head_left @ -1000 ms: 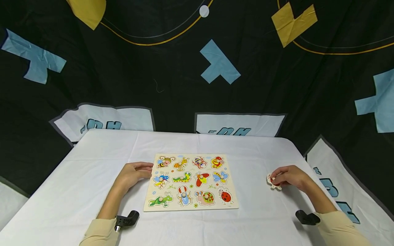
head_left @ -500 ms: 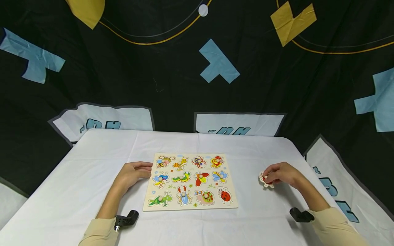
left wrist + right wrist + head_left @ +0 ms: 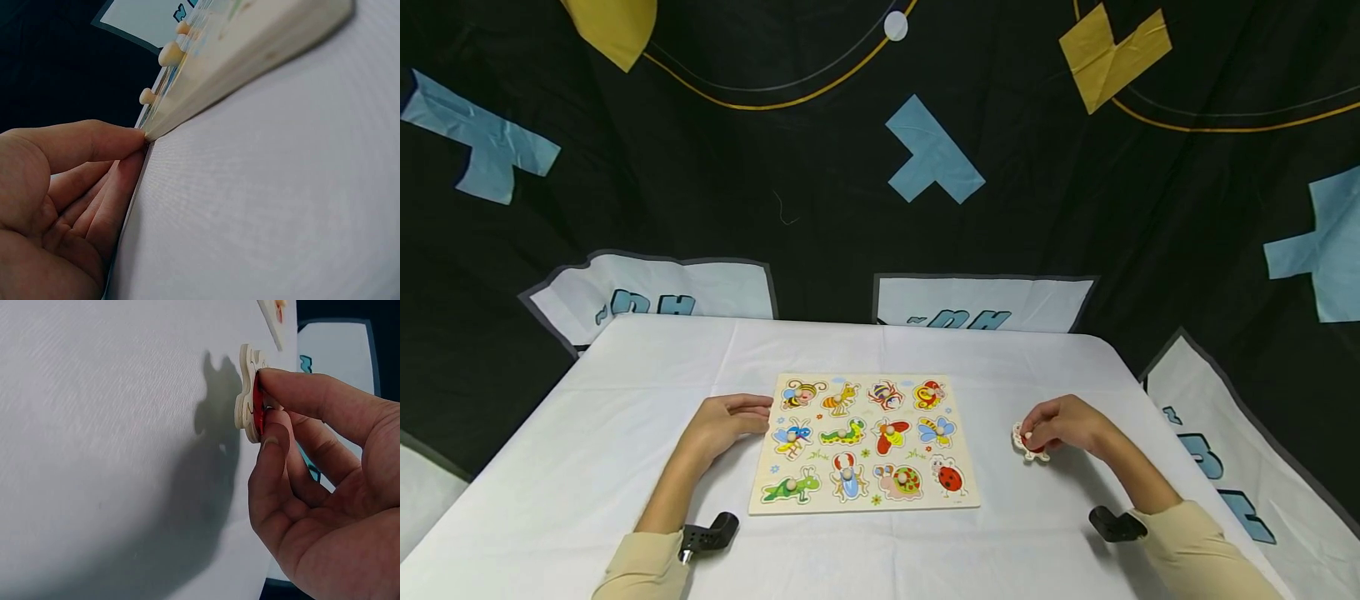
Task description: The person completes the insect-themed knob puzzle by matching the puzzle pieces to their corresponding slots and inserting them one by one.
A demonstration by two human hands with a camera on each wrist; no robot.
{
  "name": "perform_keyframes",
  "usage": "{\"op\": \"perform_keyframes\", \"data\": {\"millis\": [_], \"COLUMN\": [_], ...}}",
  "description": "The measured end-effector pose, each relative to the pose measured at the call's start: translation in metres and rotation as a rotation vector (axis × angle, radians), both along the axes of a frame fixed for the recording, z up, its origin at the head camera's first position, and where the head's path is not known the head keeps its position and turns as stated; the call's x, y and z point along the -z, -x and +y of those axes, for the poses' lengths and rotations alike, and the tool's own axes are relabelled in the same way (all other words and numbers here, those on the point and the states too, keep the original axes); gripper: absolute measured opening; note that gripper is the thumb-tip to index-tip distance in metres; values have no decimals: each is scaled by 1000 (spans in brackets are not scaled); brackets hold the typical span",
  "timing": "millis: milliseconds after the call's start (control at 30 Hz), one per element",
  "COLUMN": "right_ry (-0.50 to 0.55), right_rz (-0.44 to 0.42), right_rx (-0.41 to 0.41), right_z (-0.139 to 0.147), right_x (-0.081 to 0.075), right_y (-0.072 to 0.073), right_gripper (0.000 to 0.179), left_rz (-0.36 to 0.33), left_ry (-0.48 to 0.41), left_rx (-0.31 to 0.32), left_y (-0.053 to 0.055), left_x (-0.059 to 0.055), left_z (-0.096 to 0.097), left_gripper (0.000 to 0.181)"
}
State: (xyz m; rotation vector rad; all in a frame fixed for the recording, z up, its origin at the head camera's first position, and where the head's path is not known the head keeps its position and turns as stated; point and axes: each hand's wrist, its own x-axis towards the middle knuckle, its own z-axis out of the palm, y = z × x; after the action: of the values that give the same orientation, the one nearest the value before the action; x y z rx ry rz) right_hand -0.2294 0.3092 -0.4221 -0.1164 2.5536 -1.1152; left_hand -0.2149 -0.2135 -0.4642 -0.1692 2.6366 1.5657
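Observation:
A wooden insect peg puzzle board (image 3: 880, 510) lies flat on the white table. My left hand (image 3: 718, 429) rests beside its left edge, fingers stretched out; in the left wrist view the thumb (image 3: 87, 140) and fingertips touch the board's edge (image 3: 219, 87). To the board's right, my right hand (image 3: 1067, 425) pinches a red ladybug puzzle piece (image 3: 1028, 448) between thumb and fingers. The right wrist view shows the piece (image 3: 245, 394) side-on, pale wood with a red face, held above its shadow. The ladybug spot (image 3: 949, 477) at the board's lower right shows a printed picture and no knob.
Other insect pieces with round wooden knobs, such as the caterpillar (image 3: 844, 433) and snail (image 3: 901, 481), sit in the board. A white cloth (image 3: 1000, 542) covers the table. Behind it hangs a black curtain (image 3: 820, 208) with blue and yellow shapes.
My right hand has moved left across the table with the ladybug puzzle piece, nearer the board. The left hand and the board have stayed in place.

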Motion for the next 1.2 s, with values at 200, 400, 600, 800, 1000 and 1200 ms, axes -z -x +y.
{"op": "perform_keyframes", "data": {"millis": [200, 400, 600, 800, 1000, 1200], "right_ry": [9, 12, 57, 71, 49, 68], "right_rz": [11, 7, -3, -22, -27, -34], "right_rx": [-16, -32, -76, -101, -105, -125], "right_z": [-12, -23, -31, -39, -48, -55], "right_x": [1, 0, 0, 1, 3, 2], "right_y": [2, 1, 1, 1, 0, -1], "right_gripper": [19, 18, 19, 19, 19, 18], "left_rz": [11, 15, 30, 10, 9, 16], "left_ry": [5, 5, 15, 5, -12, -10], "left_rx": [6, 11, 22, 14, 19, 27], "left_y": [0, -1, -1, 0, 1, 0], "left_x": [0, -2, -2, -1, -1, -2], "left_z": [-1, 0, 1, 0, 0, 0], "left_gripper": [45, 45, 46, 46, 47, 49]}}
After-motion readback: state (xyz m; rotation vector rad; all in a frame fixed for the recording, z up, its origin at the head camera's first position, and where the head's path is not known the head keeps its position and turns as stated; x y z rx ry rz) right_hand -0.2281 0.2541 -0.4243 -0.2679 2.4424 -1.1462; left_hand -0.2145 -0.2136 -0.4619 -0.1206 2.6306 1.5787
